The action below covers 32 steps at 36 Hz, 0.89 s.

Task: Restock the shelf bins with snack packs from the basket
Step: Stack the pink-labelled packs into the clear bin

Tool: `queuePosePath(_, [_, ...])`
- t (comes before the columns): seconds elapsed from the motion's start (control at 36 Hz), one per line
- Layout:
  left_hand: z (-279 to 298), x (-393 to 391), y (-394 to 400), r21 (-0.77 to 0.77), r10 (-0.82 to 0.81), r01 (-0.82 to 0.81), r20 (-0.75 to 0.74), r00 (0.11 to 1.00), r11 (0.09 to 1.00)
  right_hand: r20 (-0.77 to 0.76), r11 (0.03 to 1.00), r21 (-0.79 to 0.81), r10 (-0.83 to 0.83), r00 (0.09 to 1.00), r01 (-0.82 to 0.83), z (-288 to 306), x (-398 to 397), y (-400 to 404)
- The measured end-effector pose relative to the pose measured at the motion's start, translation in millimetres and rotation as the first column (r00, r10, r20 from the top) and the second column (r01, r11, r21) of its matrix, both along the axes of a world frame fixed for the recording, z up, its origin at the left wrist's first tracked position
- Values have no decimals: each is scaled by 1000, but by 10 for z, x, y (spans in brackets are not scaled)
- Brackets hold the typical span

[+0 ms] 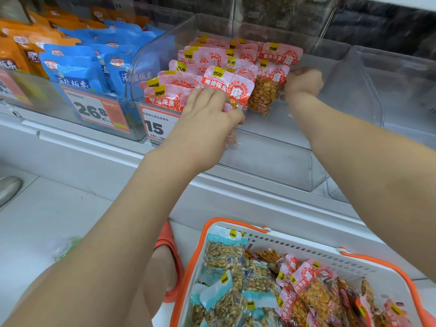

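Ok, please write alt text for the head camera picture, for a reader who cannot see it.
Both hands reach into a clear shelf bin: the left hand and right hand each grip red peanut packs. Below, a white basket with orange handles holds more red and teal packs.

Red peanut packs (226, 67) fill clear bin (306, 142)'s left.

Shop: price tags (96, 111), stocked bins (259, 142)

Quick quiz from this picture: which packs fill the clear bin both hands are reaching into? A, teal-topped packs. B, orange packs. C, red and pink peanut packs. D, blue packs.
C: the left hand and right hand are both on red and pink peanut packs inside the clear bin.
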<state>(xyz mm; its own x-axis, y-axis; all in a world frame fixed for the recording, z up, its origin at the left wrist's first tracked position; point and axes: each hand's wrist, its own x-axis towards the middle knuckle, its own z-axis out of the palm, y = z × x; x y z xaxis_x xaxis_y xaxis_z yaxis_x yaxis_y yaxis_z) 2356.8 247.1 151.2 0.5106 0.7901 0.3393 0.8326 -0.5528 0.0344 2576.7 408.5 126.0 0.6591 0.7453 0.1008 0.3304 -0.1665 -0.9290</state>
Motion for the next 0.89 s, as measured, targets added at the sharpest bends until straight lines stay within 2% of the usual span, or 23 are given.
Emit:
queuePosePath(0.08, [-7, 4, 9, -8, 12, -12, -7, 1000, 1000, -135, 996, 18, 89, 987, -87, -319, 316, 368])
queuePosePath(0.14, [-5, 1, 8, -9, 10, -11, -7, 1000, 1000, -202, 993, 26, 117, 972, -114, -321, 321, 315])
queuePosePath(0.31, [5, -11, 11, -22, 4, -4, -18, 1000, 1000, -212, 993, 67, 108, 971, -96, -42, 43, -24])
queuePosePath(0.44, [-5, -9, 5, 5, -1, 1, -1, 1000, 1000, -269, 966, -93, 207, 941, -239, -22, 56, -44])
queuePosePath(0.53, [-6, -4, 5, 6, -2, 2, 1, 1000, 1000, -339, 967, -113, 177, 924, -227, 13, 15, -96])
queuePosePath(0.67, [-5, -8, 10, 2, -1, 1, 1, 1000, 1000, -278, 949, -146, 233, 932, -280, 40, -55, -156])
queuePosePath(0.75, [-2, -10, 11, 1, -5, 5, -6, 1000, 1000, -319, 954, -168, 187, 929, -250, 82, -70, -176])
queuePosePath(0.81, [-4, -13, 12, 2, -4, 4, -15, 1000, 1000, -406, 951, -180, 162, 900, -253, 115, -89, -209])
queuePosePath(0.89, [-2, -16, 13, 2, -6, 6, -13, 1000, 1000, -449, 925, -150, 251, 858, -349, 149, -130, -271])
